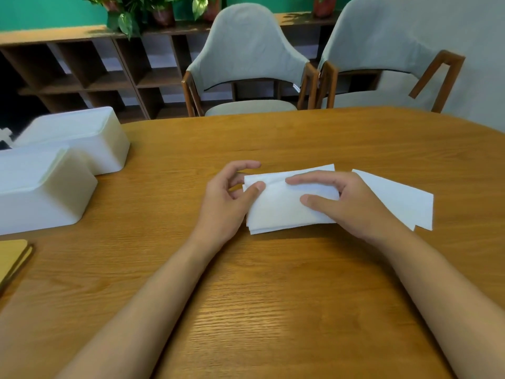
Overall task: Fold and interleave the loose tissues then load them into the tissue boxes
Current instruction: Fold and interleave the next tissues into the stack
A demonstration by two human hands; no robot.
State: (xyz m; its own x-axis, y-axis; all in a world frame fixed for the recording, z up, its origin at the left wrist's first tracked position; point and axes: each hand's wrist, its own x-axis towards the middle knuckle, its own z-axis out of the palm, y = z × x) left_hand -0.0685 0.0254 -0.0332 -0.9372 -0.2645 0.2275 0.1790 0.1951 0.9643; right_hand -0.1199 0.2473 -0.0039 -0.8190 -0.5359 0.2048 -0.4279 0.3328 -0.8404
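Half done at most, judging from the bench [273,283]. Working in the middle of it on a folded stack [284,212] of white tissues, with several layers visible at its near edge. Pinching the left end of this stack with the left hand [226,198], thumb on top and the other fingers curled at the edge. Pressing flat on the top layer with the right hand [352,203], fingers straight and a little spread, gripping nothing. Probably smoothing a fold or lining up one layer over another; not possible to tell which.

Leaving some loose tissues [399,203] just beside the stack on the right, partly hidden behind the right hand, flat and not yet folded in. Keeping two white tissue boxes [82,143] at the far left of the bench, one nearer and one farther, close together. Not seeing any tissue inside them, and not able to tell if the opening is facing up or down. So not yet beginning the loading, and needing first to fold and interleave the remaining sheets.

Noticing also a flat wooden piece [13,255] at the left edge, maybe a lid. Seeing beyond the bench two grey chairs [246,58], a brown shelf [95,77] and green plants [128,12]. Finding nothing in the way between stack and boxes; only needing a reach across to the left.
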